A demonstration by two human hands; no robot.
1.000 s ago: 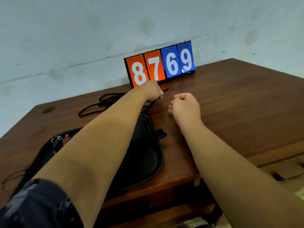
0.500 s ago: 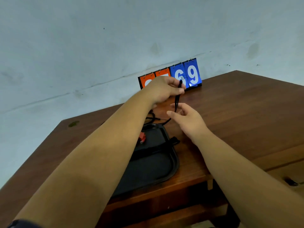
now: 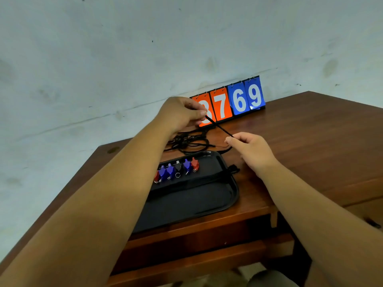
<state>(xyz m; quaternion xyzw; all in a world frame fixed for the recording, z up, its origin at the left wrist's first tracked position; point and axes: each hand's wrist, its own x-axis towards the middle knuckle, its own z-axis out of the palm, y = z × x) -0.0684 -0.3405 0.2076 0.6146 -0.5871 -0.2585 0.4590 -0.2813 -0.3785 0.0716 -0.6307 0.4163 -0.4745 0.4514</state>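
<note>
A thin black cord (image 3: 219, 127) runs taut between my two hands above the wooden table (image 3: 310, 146). My left hand (image 3: 182, 112) pinches its upper end in front of the scoreboard. My right hand (image 3: 251, 151) pinches the lower end between thumb and forefinger. More black cord (image 3: 187, 141) lies tangled on the table below my left hand. An open black zip case (image 3: 199, 195) lies near the table's front edge, with several red, blue and black whistles (image 3: 178, 169) lined up in its far half.
A flip scoreboard (image 3: 238, 100) reading 8769 in orange and blue stands against the pale wall (image 3: 145, 48). The table's right corner and a drawer front (image 3: 362, 204) lie to the right. My left forearm hides the case's left end.
My hands have drawn apart, and the cord that hung upright between them now slants taut. The view shifted, and the whistles in the case came into sight.
</note>
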